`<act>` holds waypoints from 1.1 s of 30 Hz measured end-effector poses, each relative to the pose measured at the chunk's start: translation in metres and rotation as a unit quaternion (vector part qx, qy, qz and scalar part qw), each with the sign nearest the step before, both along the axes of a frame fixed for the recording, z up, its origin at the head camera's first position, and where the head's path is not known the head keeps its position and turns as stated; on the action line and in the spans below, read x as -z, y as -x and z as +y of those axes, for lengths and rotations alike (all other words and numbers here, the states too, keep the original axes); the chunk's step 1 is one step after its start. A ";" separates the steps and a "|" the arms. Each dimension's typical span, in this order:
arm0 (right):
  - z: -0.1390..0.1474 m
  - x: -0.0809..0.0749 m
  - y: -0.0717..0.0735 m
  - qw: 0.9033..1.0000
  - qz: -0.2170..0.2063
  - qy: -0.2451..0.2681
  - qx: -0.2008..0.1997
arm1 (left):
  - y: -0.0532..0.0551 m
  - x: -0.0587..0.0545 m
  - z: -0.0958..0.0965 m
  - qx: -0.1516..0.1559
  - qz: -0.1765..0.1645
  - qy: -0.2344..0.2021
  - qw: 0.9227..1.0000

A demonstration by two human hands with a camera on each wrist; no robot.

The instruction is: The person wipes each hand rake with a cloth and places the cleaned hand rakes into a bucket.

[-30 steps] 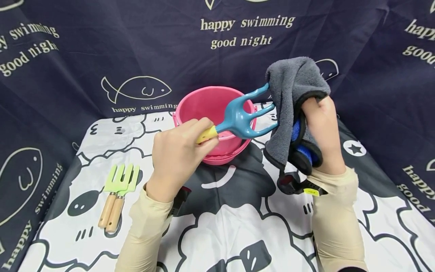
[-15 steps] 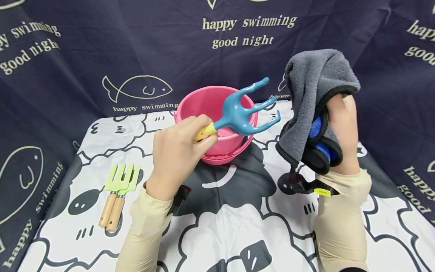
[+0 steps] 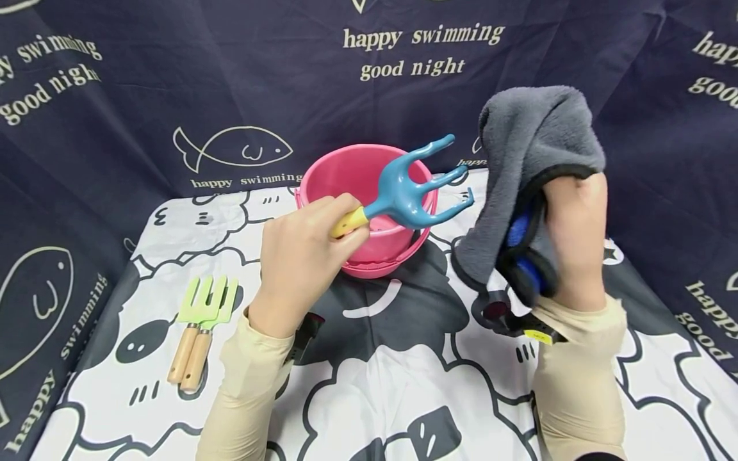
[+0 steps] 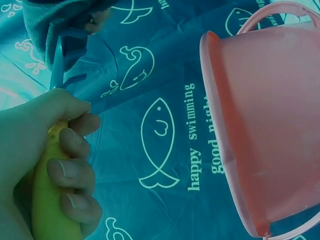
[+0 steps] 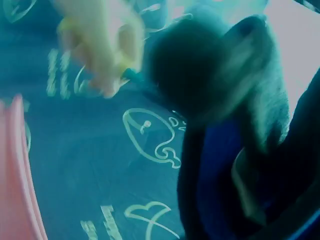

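My left hand [image 3: 305, 256] grips the yellow handle [image 4: 52, 195] of a small garden hand rake [image 3: 403, 192], its fingers curled round it. The rake's blue three-pronged head points right and overlaps the pink bucket [image 3: 352, 169] in the head view. My right hand [image 3: 576, 237] holds a grey towel [image 3: 533, 141] with black edging and a blue underside, draped over the fingers. In the head view a gap shows between the towel and the prong tips. The towel hides most of the right fingers; it is dark and blurred in the right wrist view.
Two light green garden forks [image 3: 207, 304] with wooden handles lie side by side at the left on the sheep-print cloth [image 3: 369, 397]. The pink bucket stands at the back middle, before a dark blue printed curtain [image 3: 230, 64].
The towel was against the rake's prongs a second ago, then moved right and off them. Since half a second ago it has come slightly back left. The left hand has barely moved.
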State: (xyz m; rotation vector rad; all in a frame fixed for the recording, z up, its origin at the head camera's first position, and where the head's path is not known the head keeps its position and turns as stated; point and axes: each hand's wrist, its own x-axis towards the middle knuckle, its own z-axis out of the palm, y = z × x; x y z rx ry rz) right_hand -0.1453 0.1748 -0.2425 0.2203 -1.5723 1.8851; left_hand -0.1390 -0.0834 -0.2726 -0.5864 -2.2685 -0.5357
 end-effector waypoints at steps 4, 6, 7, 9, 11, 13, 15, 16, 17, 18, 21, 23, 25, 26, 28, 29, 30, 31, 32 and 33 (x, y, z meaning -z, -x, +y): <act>-0.019 0.001 -0.007 0.990 0.030 -0.117 0.068 | 0.001 0.000 0.001 -0.009 -0.011 0.002 1.000; -0.028 0.005 -0.010 0.977 0.069 -0.180 0.095 | 0.002 0.001 0.001 -0.014 -0.016 0.002 1.000; -0.033 0.008 -0.011 0.967 0.089 -0.211 0.112 | 0.002 0.001 0.001 -0.017 -0.019 0.002 1.000; -0.045 0.014 -0.013 0.951 0.145 -0.246 0.118 | 0.003 0.001 0.002 -0.022 -0.025 0.002 0.999; -0.057 0.022 -0.014 0.933 0.195 -0.281 0.116 | 0.003 0.001 0.002 -0.027 -0.032 0.003 0.999; -0.067 0.029 -0.016 0.907 0.225 -0.335 0.125 | 0.003 0.001 0.003 -0.033 -0.035 0.007 0.999; -0.074 0.035 -0.015 0.881 0.234 -0.388 0.139 | 0.002 0.002 0.003 -0.043 -0.032 0.019 0.998; -0.076 0.037 -0.015 0.868 0.233 -0.411 0.150 | 0.002 0.002 0.004 -0.046 -0.027 0.026 0.998; -0.077 0.039 -0.014 0.858 0.231 -0.428 0.164 | 0.002 0.002 0.004 -0.050 -0.021 0.033 0.998; -0.078 0.041 -0.014 0.851 0.228 -0.439 0.177 | 0.001 0.003 0.005 -0.054 -0.013 0.041 0.998; -0.079 0.043 -0.010 0.853 0.219 -0.431 0.198 | 0.000 0.004 0.008 -0.056 0.018 0.064 0.996; -0.079 0.043 -0.008 0.861 0.214 -0.413 0.206 | 0.000 0.004 0.010 -0.054 0.038 0.078 0.995; -0.078 0.043 -0.006 0.868 0.210 -0.398 0.209 | 0.001 0.005 0.012 -0.052 0.052 0.089 0.993; -0.078 0.042 -0.006 0.871 0.207 -0.393 0.209 | 0.001 0.006 0.013 -0.052 0.057 0.093 0.993; -0.077 0.041 -0.005 0.874 0.207 -0.388 0.208 | 0.000 0.006 0.014 -0.052 0.060 0.095 0.992; -0.077 0.041 -0.004 0.875 0.208 -0.386 0.207 | 0.000 0.006 0.014 -0.052 0.059 0.095 0.992; -0.077 0.041 -0.004 0.875 0.209 -0.384 0.207 | 0.000 0.007 0.014 -0.052 0.058 0.095 0.992; -0.077 0.040 -0.003 0.877 0.211 -0.381 0.205 | 0.000 0.007 0.014 -0.051 0.056 0.095 0.993; -0.076 0.040 -0.003 0.878 0.211 -0.378 0.202 | -0.001 0.007 0.014 -0.051 0.054 0.096 0.993; -0.076 0.039 -0.002 0.880 0.211 -0.375 0.200 | -0.001 0.007 0.014 -0.050 0.053 0.096 0.993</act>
